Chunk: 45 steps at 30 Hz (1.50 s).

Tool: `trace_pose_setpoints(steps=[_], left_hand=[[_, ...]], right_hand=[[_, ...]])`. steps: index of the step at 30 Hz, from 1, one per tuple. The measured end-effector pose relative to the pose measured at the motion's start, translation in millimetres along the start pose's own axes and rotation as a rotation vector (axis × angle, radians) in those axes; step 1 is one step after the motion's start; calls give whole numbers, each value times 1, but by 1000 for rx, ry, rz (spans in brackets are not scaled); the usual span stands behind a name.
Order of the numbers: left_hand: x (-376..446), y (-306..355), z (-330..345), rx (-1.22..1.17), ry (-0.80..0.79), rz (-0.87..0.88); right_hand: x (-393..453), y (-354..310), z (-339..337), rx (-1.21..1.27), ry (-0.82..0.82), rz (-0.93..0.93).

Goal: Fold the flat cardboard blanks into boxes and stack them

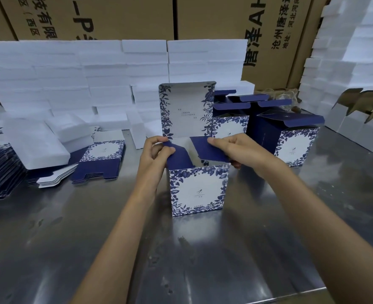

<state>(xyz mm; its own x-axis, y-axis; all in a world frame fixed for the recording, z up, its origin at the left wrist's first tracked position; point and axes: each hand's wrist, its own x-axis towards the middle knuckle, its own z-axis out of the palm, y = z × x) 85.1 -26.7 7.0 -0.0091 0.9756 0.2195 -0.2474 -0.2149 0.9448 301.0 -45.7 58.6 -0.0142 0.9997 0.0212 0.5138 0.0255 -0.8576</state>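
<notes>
Left hand (157,150) is pinching the left side flap (177,153) of the box (197,189), thumb on top, while the right hand (231,148) pinches the right side flap (211,151), both tipped inward over the open top. The box stands upright on the steel table (115,249) right in front of them, tall lid (186,110) up at the back. Thin printed card, so light but creasable; I'd grab flaps near the fold lines. Flat blanks (100,161) sit left, finished boxes (290,139) back right, maybe stacked, hard to tell.
</notes>
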Motion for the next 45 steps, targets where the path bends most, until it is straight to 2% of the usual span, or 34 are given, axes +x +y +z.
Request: trace_pose_setpoints(steps=[6, 10, 16, 22, 26, 30, 33, 36, 45], left_hand=[[0, 2, -4, -30, -43, -30], [-1, 4, -4, -143, -23, -30], [1, 6, -5, -87, -70, 8], [2, 5, -7, -57, -48, -2], [-1, 6, -8, 87, -20, 45], [7, 29, -7, 300, -107, -34], [22, 52, 10, 600, -155, -98], [28, 51, 31, 815, -166, -63], [29, 40, 34, 818, -112, -52]], right_hand=[[8, -2, 1, 58, -80, 18], [13, -8, -6, -16, 33, -4], [13, 8, 2, 294, 59, -133], [8, 11, -1, 194, 33, -130], [9, 4, 6, 168, 107, -113], [15, -14, 9, 107, 154, -74], [23, -31, 23, -37, 63, -114], [29, -38, 39, -123, 29, -99], [29, -35, 42, -252, 37, -95]])
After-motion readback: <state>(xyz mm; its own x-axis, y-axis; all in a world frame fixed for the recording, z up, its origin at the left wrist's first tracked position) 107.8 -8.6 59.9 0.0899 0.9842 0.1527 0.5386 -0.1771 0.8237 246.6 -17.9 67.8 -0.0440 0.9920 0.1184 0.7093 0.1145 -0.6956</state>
